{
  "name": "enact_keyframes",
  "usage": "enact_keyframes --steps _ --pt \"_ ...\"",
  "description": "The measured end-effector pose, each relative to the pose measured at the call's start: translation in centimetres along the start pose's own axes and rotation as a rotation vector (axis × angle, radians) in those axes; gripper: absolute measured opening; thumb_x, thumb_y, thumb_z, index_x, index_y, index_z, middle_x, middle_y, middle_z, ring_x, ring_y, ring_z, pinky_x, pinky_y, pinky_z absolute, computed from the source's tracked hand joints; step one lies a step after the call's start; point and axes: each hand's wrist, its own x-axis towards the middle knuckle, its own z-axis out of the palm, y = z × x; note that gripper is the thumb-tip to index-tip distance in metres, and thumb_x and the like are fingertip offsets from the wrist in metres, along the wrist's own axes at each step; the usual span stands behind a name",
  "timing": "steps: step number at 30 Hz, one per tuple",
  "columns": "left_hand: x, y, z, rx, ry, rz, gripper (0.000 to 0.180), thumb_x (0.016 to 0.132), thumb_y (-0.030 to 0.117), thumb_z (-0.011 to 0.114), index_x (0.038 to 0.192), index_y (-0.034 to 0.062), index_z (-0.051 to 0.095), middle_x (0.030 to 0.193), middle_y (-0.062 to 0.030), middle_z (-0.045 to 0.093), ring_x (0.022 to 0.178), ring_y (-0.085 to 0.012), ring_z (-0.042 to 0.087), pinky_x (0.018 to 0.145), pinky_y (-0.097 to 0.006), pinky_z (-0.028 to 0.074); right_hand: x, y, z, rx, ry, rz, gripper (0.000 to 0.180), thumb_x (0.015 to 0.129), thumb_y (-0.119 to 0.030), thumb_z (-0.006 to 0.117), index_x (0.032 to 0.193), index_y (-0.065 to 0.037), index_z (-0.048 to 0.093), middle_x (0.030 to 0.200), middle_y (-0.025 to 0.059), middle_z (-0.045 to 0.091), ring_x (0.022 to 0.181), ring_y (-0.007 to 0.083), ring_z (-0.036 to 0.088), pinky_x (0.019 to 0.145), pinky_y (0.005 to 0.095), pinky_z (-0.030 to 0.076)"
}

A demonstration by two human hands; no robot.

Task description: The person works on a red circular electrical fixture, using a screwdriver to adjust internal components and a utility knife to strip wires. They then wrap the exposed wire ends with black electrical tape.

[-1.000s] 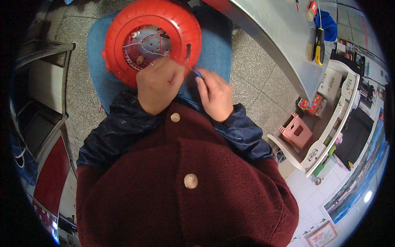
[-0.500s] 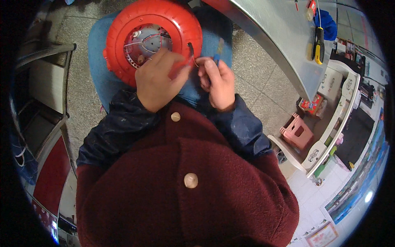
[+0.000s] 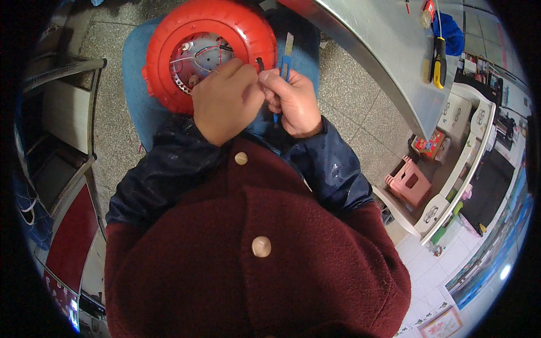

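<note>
Fingers of the right hand (image 3: 298,108) grip a blue utility knife (image 3: 287,58), the left hand's (image 3: 227,103) closure cannot be told, and the red ring-shaped housing (image 3: 253,37) near the far edge of the lap (image 3: 135,93) should handle as light, stiff plastic, best held by its rim.

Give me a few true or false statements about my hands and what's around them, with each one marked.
1. The right hand holds a blue knife. True.
2. The red housing lies on the floor. False: it rests on the lap.
3. Wires show in the housing's round opening. True.
4. The left hand is far from the right. False: they are close together.
5. A screwdriver lies on the metal table. True.
</note>
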Motion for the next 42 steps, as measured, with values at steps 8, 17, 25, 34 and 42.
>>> enact_keyframes --steps 8,17,25,34,42 --pt "0.7 0.4 0.0 -0.062 -0.060 -0.058 0.011 0.078 0.016 0.060 0.077 0.0057 0.057 0.076 -0.0128 0.061 0.074 -0.0365 0.063 0.063 -0.049 0.050 0.2 0.2 0.5 -0.052 0.043 -0.092 0.010 0.090 -0.006 0.065 0.084 0.000 0.069 0.070 0.0018 0.063 0.059 0.0076 0.053 0.055 0.0227 0.041" --pt "0.3 0.2 -0.5 -0.086 -0.065 -0.089 0.011 0.077 0.016 0.059 0.074 0.0057 0.055 0.075 -0.0141 0.061 0.073 -0.0387 0.062 0.064 -0.051 0.048 0.5 1.2 1.5 -0.025 0.116 -0.158 0.009 0.089 -0.005 0.066 0.082 0.001 0.068 0.070 0.0029 0.064 0.060 0.0093 0.056 0.057 0.0242 0.044" --pt "-1.9 -0.4 -1.5 -0.127 -0.120 -0.098 0.009 0.078 0.012 0.063 0.076 0.0068 0.056 0.075 -0.0123 0.059 0.074 -0.0360 0.061 0.065 -0.049 0.048 0.1 -0.1 0.1 -0.068 0.042 -0.001 0.013 0.095 -0.014 0.066 0.092 -0.001 0.067 0.066 0.0006 0.057 0.052 0.0066 0.043 0.048 0.0237 0.032" --pt "0.4 -2.4 -1.7 -0.132 0.040 0.153 0.017 0.080 0.013 0.072 0.097 0.0111 0.071 0.095 -0.0051 0.063 0.082 -0.0290 0.060 0.073 -0.042 0.049 -2.3 2.7 -0.6 0.436 -0.141 0.140 0.027 0.096 -0.006 0.051 0.119 0.002 0.062 0.092 0.0106 0.067 0.052 0.0086 0.043 0.045 0.0230 0.034" --pt "4.2 -3.7 -1.3 0.066 -0.173 0.482 0.020 0.081 0.013 0.066 0.100 0.0131 0.072 0.111 0.0002 0.067 0.104 -0.0266 0.057 0.086 -0.041 0.046 -2.2 2.5 0.2 0.397 -0.080 0.075 0.021 0.101 -0.015 0.055 0.115 -0.001 0.062 0.098 0.0117 0.071 0.051 0.0070 0.042 0.046 0.0221 0.034"
